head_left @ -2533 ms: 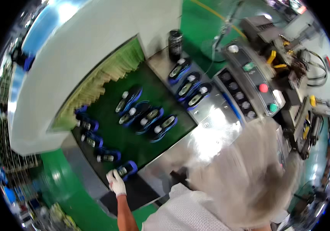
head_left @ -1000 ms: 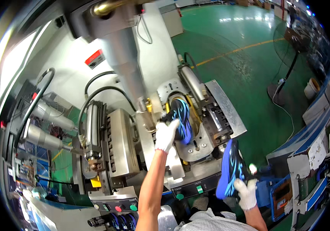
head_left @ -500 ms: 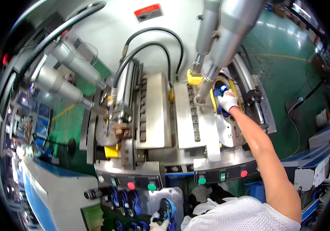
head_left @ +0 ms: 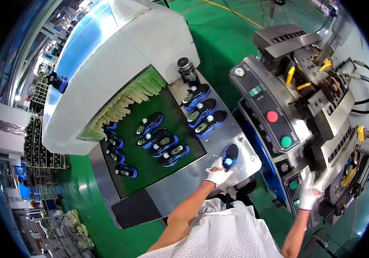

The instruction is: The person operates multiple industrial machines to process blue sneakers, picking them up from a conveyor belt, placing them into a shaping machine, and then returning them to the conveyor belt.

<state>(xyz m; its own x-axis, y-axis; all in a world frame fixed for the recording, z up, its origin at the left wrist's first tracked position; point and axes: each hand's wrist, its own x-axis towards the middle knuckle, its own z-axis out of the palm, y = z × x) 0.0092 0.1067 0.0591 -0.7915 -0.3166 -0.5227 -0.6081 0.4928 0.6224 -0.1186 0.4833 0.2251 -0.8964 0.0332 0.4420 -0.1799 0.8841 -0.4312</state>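
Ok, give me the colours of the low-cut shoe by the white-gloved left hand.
Black and blue; that shoe shows best in the head view.

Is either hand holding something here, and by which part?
The left hand is at the near end of a blue-black shoe; whether it grips cannot be told. The right hand holds nothing visible.

Right hand [head_left: 310, 191] seemingly blurred, fan [head_left: 275, 13] cut off
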